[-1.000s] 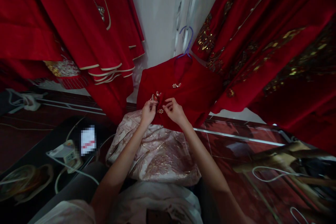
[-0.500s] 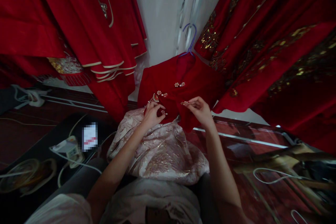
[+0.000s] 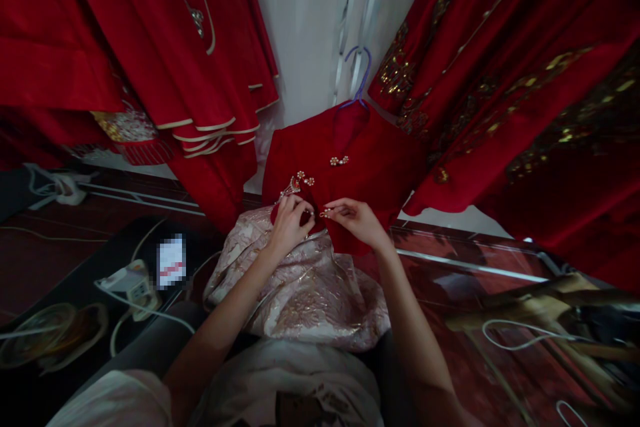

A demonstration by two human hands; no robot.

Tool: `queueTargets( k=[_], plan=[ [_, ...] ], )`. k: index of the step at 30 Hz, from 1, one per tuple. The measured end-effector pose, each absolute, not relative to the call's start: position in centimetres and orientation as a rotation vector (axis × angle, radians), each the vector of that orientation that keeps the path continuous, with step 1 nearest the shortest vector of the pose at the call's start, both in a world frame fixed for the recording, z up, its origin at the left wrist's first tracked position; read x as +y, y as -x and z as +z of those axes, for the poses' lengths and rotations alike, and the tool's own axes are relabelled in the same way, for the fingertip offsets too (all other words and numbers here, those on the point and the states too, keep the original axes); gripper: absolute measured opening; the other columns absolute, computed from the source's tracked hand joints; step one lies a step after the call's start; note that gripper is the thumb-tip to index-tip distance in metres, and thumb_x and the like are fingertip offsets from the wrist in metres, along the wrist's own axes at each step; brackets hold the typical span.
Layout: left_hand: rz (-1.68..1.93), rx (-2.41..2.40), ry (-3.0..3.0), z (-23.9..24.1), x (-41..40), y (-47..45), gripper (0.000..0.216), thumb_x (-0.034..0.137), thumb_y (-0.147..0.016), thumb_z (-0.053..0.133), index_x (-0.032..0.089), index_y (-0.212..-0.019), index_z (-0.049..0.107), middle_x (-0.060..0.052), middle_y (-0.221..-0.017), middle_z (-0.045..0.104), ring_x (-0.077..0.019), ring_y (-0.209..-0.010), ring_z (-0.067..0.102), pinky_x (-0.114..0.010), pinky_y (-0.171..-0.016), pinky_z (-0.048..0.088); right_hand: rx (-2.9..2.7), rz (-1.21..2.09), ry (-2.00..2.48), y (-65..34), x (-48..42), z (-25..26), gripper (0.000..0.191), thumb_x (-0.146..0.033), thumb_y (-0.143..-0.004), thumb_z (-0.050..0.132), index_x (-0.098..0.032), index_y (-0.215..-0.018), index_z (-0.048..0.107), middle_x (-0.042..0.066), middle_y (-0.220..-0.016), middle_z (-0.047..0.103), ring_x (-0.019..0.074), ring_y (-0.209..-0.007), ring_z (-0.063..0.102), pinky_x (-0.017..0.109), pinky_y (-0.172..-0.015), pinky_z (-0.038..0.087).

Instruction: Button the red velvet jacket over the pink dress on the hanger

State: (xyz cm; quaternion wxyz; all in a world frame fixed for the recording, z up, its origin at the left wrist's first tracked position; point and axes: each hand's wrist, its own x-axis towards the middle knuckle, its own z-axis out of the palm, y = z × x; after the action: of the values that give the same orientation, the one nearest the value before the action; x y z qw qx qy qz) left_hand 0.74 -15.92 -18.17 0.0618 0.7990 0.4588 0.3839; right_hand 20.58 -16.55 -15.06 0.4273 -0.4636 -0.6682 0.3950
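Note:
A red jacket point(image 3: 300, 140) hangs in front of me on a purple hanger point(image 3: 361, 87), its lower part meeting the pale brocade cloth point(image 3: 305, 307) on my lap. My left hand point(image 3: 289, 225) is closed in a pinch on the jacket's front edge; the clasp piece at its fingertips is mostly hidden. Between thumb and fingers, my right hand point(image 3: 359, 221) holds a small beaded clasp point(image 3: 326, 213), its loop pointing at the left fingertips with a slight gap. Higher on the jacket are a fastened flower clasp point(image 3: 339, 161) and a beaded ornament with dangling strands point(image 3: 299, 181).
Red garments point(image 3: 170, 73) hang at the left, and gold-embroidered red ones point(image 3: 505, 120) at the right. On a dark surface at left lie a power strip point(image 3: 143, 293), a cable and a blurred-out bright rectangle point(image 3: 171, 261). A wooden frame point(image 3: 530, 313) with a white cord stands at right.
My right hand has moved left and slightly down, bringing the clasp loop close to my left fingertips. The flower piece that showed at the left hand is now mostly covered.

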Motion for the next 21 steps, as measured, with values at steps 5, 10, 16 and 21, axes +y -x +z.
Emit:
queueTargets(
  k=[5,10,16,21],
  plan=[
    [1.202,1.371,-2.167,-18.8,-15.9,-0.5,0.010,0.014,-0.078,0.060,0.020,-0.085,0.064,-0.002,-0.080,0.066,-0.0177,-0.077,0.060,-0.031,-0.076,0.048,-1.630,0.893,1.183,-18.0,-15.8,-17.5,0.019,-0.031,-0.078,0.067,-0.020,-0.093,0.070,0.004,-0.082,0.072,0.0150,-0.075,0.068,0.028,-0.070,0.055],
    [1.192,1.299,-1.885,-19.4,-15.3,0.0,0.013,0.018,-0.076,0.063,0.018,-0.088,0.067,-0.003,-0.084,0.072,-0.0147,-0.075,0.068,-0.028,-0.075,0.054,-1.637,0.733,1.235,-16.5,-15.9,-18.5,0.015,-0.024,-0.081,0.061,-0.020,-0.092,0.070,0.002,-0.081,0.071,0.0121,-0.070,0.066,0.023,-0.066,0.055],
    [1.200,1.241,-1.810,-19.7,-15.0,0.1,0.013,0.026,-0.079,0.065,0.018,-0.089,0.069,-0.004,-0.086,0.074,-0.0154,-0.075,0.070,-0.029,-0.075,0.057,-1.646,0.728,1.218,-16.6,-16.0,-18.4,0.015,-0.027,-0.081,0.062,-0.020,-0.091,0.070,0.003,-0.082,0.071,0.0129,-0.071,0.066,0.023,-0.065,0.054],
    [1.156,1.243,-1.840,-19.8,-14.9,0.0,0.014,0.021,-0.081,0.063,0.017,-0.092,0.071,-0.005,-0.091,0.075,-0.0161,-0.079,0.070,-0.030,-0.078,0.056,-1.647,0.676,1.248,-16.5,-16.0,-18.5,0.014,-0.027,-0.082,0.061,-0.019,-0.090,0.069,0.003,-0.081,0.070,0.0130,-0.069,0.065,0.024,-0.064,0.054]
  ],
)
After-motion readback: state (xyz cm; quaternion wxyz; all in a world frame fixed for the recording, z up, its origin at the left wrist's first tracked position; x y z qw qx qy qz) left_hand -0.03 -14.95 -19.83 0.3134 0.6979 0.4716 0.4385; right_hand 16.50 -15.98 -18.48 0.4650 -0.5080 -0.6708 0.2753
